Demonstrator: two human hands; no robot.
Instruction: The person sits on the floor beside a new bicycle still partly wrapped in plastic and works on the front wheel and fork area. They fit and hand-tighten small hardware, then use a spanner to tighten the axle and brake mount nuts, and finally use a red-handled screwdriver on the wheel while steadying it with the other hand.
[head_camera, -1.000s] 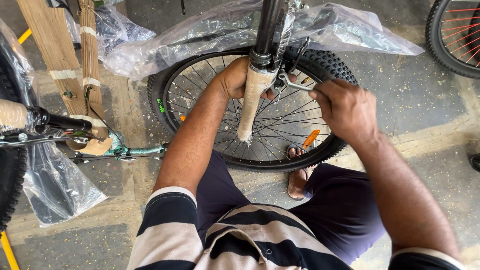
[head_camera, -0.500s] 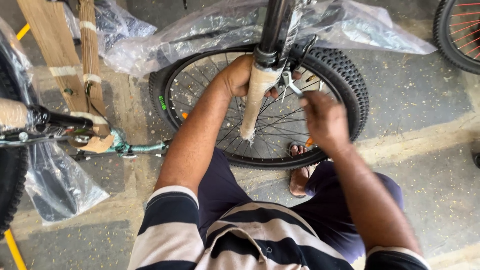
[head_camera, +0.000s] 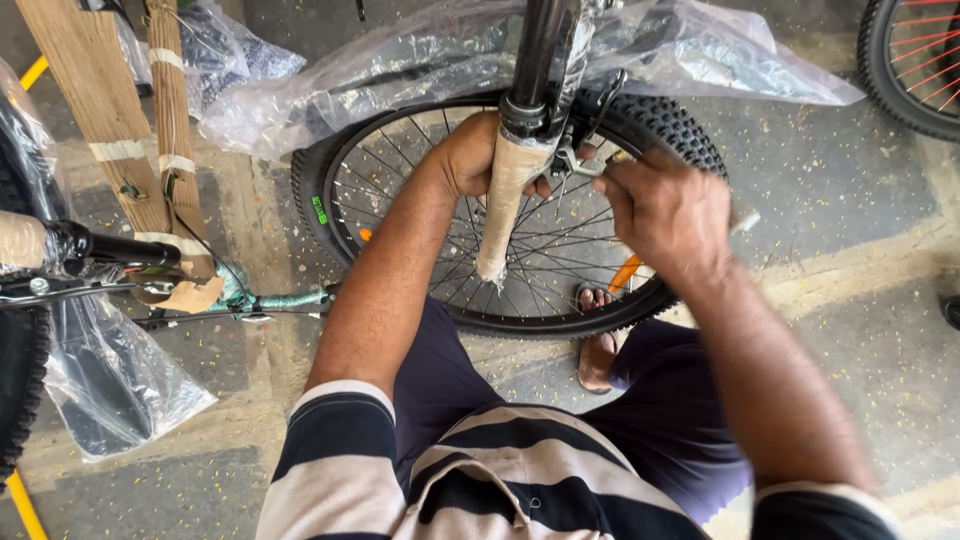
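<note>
A bicycle front wheel (head_camera: 400, 150) with a knobby black tyre and silver spokes stands in front of me. A fork leg (head_camera: 505, 200) wrapped in brown paper runs down across it, under a black tube. My left hand (head_camera: 470, 150) grips the wrapped fork leg near its top. My right hand (head_camera: 665, 215) is closed on a small metal tool at the silver brake part (head_camera: 580, 160) beside the fork. Clear plastic wrap (head_camera: 420, 70) covers the frame above the wheel.
A handlebar (head_camera: 110, 250) with black grip and brake lever lies at left, beside cardboard-wrapped frame tubes (head_camera: 100, 120) and plastic bags (head_camera: 100, 390). Another wheel (head_camera: 915, 70) with red spokes is at top right. My sandalled foot (head_camera: 598, 345) rests behind the wheel on concrete floor.
My right hand dropped away from the brake part, then came back up to it. My left hand stayed on the fork leg.
</note>
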